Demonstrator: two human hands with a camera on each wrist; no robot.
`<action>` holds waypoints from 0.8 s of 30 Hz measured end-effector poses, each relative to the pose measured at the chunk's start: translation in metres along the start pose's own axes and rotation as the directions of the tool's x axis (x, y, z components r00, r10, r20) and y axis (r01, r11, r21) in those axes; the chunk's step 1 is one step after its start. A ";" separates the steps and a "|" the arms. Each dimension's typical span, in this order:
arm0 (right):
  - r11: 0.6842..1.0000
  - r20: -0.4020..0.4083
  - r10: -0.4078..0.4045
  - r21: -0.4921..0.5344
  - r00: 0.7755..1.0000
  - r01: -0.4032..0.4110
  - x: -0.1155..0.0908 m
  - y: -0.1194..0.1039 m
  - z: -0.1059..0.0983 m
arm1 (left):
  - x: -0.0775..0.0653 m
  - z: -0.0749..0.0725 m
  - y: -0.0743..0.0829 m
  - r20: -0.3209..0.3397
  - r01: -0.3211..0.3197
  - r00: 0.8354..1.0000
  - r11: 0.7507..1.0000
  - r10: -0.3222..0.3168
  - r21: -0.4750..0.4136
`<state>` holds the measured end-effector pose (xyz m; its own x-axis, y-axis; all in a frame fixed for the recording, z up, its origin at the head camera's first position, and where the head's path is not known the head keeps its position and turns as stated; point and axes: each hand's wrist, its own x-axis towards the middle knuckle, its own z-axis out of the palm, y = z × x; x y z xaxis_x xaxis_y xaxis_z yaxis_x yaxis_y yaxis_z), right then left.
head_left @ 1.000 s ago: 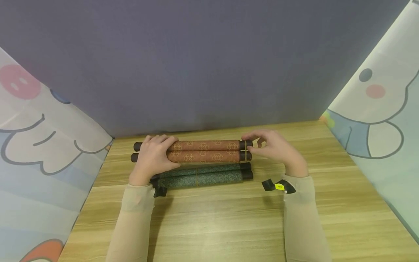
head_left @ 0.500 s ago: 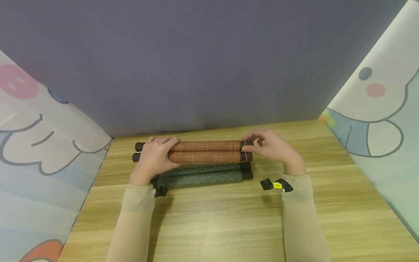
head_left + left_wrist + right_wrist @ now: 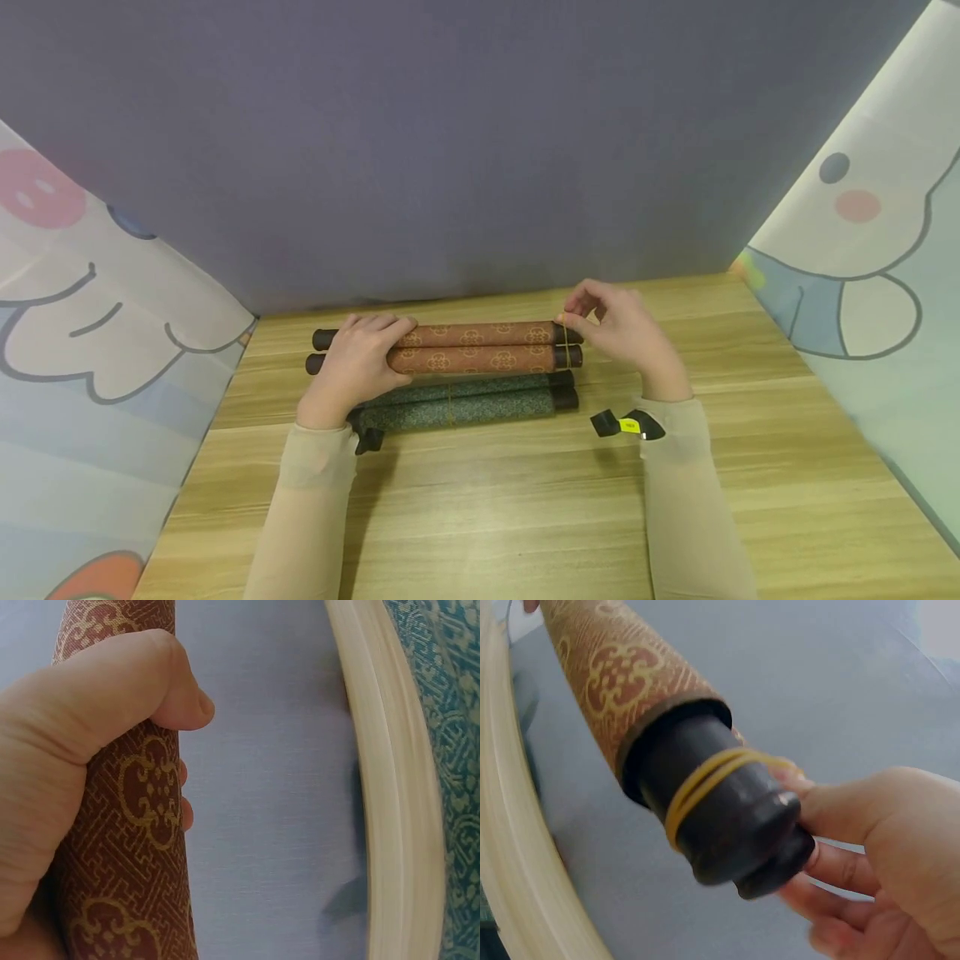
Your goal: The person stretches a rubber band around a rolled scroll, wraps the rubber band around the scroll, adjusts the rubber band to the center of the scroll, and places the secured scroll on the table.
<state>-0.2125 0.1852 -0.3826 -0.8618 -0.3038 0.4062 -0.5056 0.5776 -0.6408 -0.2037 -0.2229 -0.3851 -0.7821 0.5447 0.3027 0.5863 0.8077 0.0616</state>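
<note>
Two red-brown scrolls (image 3: 472, 360) with gold flower patterns lie side by side in my left hand (image 3: 358, 358), whose fingers wrap over them near their left ends. In the left wrist view the thumb crosses the patterned cloth (image 3: 150, 787). A yellow rubber band (image 3: 705, 784) loops round the dark end knobs (image 3: 735, 825) on the right. My right hand (image 3: 626, 329) pinches this band between thumb and fingertips at the far scroll's end and draws it slightly out from the knob. Other right fingers curl beneath the knobs in the right wrist view.
Two green patterned scrolls (image 3: 465, 408), bound by a band round their middle, lie on the wooden table (image 3: 480, 517) just in front of the red ones. A grey panel (image 3: 480, 167) stands behind; cartoon-printed walls (image 3: 847, 250) rise at both sides.
My right hand has shifted up and away along the knobs, pulling the rubber band toward the far side. The red scrolls and left hand have slid very slightly right.
</note>
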 end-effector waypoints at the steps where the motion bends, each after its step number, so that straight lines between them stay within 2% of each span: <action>1: 1.000 -0.015 0.008 0.008 1.000 -0.008 0.000 0.000 0.000 | 0.000 0.000 0.000 -0.004 -0.001 1.000 1.000 0.001 0.000; 6: 0.997 -0.062 0.054 0.063 0.997 -0.050 0.001 -0.003 -0.001 | -0.001 -0.001 0.001 -0.025 -0.005 1.000 1.000 0.005 -0.009; 15: 0.986 -0.055 0.124 0.122 0.991 -0.117 0.000 -0.005 -0.002 | -0.001 -0.001 0.002 -0.008 -0.008 1.000 1.000 0.007 -0.027; 18: 0.969 -0.049 0.179 0.183 0.983 -0.168 -0.001 -0.007 -0.003 | 0.000 -0.001 0.002 0.000 0.002 1.000 0.999 -0.002 -0.035; 24: 0.899 0.016 0.289 0.340 0.957 -0.277 -0.001 -0.010 -0.006 | 0.000 -0.002 0.005 0.019 0.018 1.000 0.998 -0.017 -0.054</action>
<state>-0.2066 0.1840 -0.3731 -0.9718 -0.1356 0.1930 -0.2290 0.3455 -0.9101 -0.2006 -0.2197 -0.3829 -0.7960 0.5350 0.2831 0.5826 0.8041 0.1183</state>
